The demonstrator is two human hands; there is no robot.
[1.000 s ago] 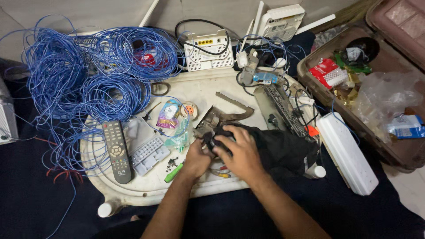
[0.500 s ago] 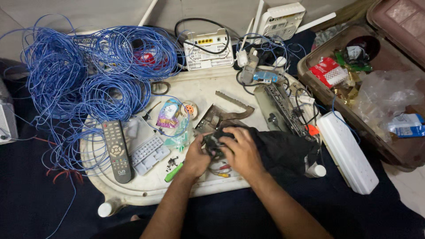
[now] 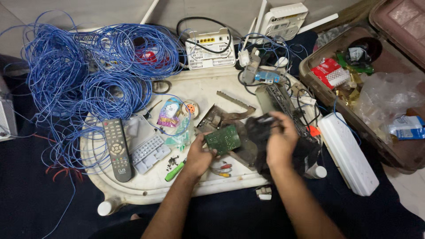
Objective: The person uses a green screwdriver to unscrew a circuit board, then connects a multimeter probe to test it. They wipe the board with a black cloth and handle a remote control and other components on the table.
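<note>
My left hand (image 3: 199, 156) holds a small green circuit board (image 3: 222, 139) by its lower left edge, above the white table top (image 3: 203, 93). My right hand (image 3: 280, 140) grips a dark black casing piece (image 3: 259, 128) just right of the board. Under both hands lies a black cloth-like bundle (image 3: 310, 152). A green-handled screwdriver (image 3: 175, 170) and a few small screws lie by my left wrist.
Blue wire coils (image 3: 88, 75) fill the left and back. A black remote (image 3: 116, 148), an open grey remote shell (image 3: 148, 148), white routers (image 3: 210, 48), a white power strip (image 3: 347, 152) and an open brown case (image 3: 349, 88) of clutter surround the work spot.
My hands have separated: the green circuit board has come out into my left hand, and my right hand has moved right with the black casing piece.
</note>
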